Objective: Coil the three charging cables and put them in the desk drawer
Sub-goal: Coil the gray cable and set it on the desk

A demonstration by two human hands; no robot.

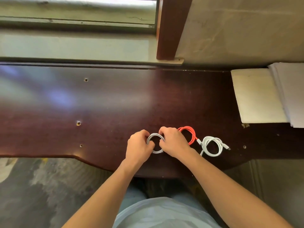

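Shirt (164, 214), pale blue, nearest the lens at 6 o'clock, with both my forearms running up from it to the desk (107, 104), dark red-brown wood. Item one: grey cable (156, 140), braided look, wound in a small tight ring near the desk's front edge, just above centre-bottom. My left hand (139, 145) pinches its 9 o'clock side, fingers curled round the strands; my right hand (174, 143) pinches its 3 o'clock side the same way, thumb and fingers closed on the loops. Step in hand, as I judge it: finishing this coil. To do it well I should keep the turns stacked evenly, tuck the loose end through or round the ring so it cannot spring open, and ease my grip one hand at a time to test that it holds. Item two: red cable (189, 134), orange-red, coiled, lying at 3 o'clock of my right hand and partly hidden behind it, its pale plug end reaching toward item three. Item three: white cable (212, 146), glossy, coiled more loosely with one tail trailing at 7 o'clock and a plug at 3 o'clock, just beside the red one. Drawer: not in view. Sundry: white papers (259, 96) at 2 o'clock on the desk; window sill (74, 46) at 12 o'clock.
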